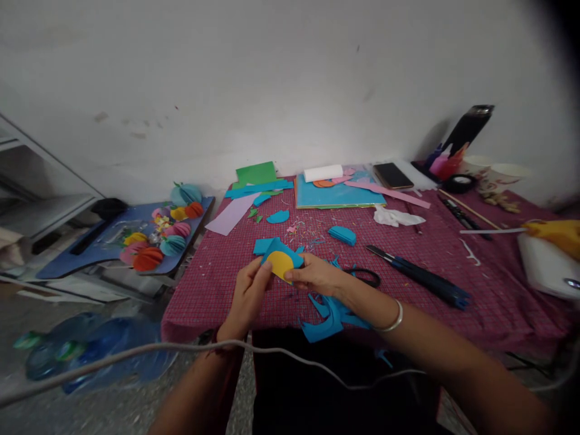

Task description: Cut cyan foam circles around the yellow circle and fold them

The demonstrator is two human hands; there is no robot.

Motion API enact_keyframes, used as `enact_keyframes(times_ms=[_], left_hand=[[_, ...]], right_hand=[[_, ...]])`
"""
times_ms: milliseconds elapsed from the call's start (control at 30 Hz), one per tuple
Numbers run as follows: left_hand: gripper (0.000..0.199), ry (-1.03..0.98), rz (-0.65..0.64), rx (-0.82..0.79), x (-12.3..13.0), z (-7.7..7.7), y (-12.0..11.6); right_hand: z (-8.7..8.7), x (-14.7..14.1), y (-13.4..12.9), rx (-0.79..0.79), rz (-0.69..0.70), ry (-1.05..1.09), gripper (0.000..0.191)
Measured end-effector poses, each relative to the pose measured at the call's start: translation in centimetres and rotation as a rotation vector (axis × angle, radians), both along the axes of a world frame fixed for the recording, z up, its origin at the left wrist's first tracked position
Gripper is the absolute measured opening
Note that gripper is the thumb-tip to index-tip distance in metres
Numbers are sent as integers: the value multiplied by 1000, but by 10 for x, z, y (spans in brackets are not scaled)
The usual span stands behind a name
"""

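Between my two hands, above the near part of the table, is a sheet of blue paper (273,248) with a yellow paper circle (280,264) lying against it. My left hand (252,280) pinches both at the left side, thumb on the yellow piece. At the right edge my right hand (312,273) grips them between thumb and fingers. Blue paper scraps (330,320) lie below my right forearm. Black scissor handles (366,277) show just beyond that forearm. A stack of cut blue paper pieces (342,235) rests farther back.
A red checked cloth (203,290) covers the table. To the right lie a dark blue utility knife (421,279) and a yellow glue gun (555,232). Coloured sheets (339,194) and a phone (393,176) lie at the back. A pale cable (290,353) crosses in front of me.
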State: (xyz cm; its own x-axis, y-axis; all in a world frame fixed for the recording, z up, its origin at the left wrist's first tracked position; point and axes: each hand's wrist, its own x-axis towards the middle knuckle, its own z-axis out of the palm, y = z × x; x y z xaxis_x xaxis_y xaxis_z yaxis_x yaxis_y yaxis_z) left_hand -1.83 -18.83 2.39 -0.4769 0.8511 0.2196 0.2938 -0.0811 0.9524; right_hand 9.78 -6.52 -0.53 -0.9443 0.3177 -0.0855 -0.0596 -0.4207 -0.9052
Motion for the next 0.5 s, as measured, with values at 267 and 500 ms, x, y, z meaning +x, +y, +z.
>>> enact_keyframes(times_ms=[267, 500], left_hand=[[40, -117, 111, -30, 0, -15, 7], [24, -413, 108, 9, 4, -34, 18]], right_hand=[[0, -2, 5, 177, -22, -52, 24], [0, -2, 5, 209, -15, -34, 26]])
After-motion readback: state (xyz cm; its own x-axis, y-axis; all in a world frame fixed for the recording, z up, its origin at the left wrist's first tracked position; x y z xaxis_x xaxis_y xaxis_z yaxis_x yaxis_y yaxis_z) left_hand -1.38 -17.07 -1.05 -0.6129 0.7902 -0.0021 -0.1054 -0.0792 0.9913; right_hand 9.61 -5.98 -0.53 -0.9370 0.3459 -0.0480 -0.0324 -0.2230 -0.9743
